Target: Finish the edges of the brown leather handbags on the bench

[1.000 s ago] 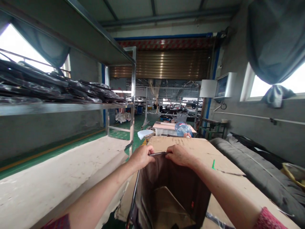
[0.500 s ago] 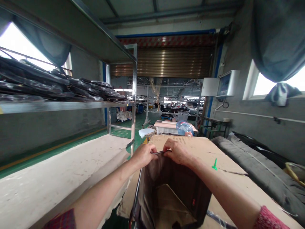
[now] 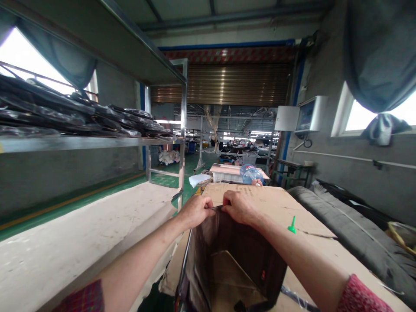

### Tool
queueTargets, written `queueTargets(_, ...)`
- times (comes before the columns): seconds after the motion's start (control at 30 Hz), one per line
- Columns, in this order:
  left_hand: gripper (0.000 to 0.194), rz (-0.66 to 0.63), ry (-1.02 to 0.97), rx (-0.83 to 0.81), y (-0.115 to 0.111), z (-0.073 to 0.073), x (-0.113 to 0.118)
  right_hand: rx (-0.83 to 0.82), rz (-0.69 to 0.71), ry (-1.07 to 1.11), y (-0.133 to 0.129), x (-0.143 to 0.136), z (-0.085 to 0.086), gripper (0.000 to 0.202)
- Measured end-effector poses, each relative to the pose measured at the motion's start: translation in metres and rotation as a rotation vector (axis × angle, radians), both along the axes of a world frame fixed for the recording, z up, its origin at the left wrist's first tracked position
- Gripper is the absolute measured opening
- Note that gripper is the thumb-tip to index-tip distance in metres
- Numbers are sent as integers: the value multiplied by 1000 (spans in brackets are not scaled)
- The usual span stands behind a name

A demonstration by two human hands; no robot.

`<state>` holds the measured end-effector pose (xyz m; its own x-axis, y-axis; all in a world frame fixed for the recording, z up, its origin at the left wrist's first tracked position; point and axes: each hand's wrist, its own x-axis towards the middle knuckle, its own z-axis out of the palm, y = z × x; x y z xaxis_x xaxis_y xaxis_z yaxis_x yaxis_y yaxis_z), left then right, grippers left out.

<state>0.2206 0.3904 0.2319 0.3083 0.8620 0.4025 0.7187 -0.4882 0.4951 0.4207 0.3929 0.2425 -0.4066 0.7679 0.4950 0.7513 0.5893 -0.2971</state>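
Observation:
A dark brown, box-shaped fabric bag or bin stands open toward me on the cardboard-covered table. At its far upper edge my left hand pinches the dark rim between thumb and fingers. Close beside it, my right hand grips the same rim, a short stretch of edge showing between the two. Inside, the bin's walls are dark, with a small red mark on the right wall, and its lower part shows a brown panel. What the fingertips press on is partly hidden.
A green pointed nozzle stands on the cardboard to the right. Plastic-wrapped dark goods fill a metal rack shelf at left, above a pale covered surface. A grey fabric roll lies along the right; a blue water jug is beyond.
My right hand has shifted slightly left and curled a bit more at the rim. The bin's right side has moved slightly left. Both hands keep their hold.

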Motion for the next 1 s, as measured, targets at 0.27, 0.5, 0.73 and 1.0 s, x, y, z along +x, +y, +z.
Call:
queueTargets(0.27,13,16,163,84,-8,7,7,-19,90,-55,2,-3,-2,13)
queueTargets(0.5,20,69,178,76,-8,7,9,65,88,-135,8,-3,-7,15)
queueTargets(0.73,21,59,258,132,-12,8,10,-87,186,-215,-2,0,4,20)
queueTargets(1.0,24,128,320,211,-24,10,13,24,7,-455,-11,-11,3,24)
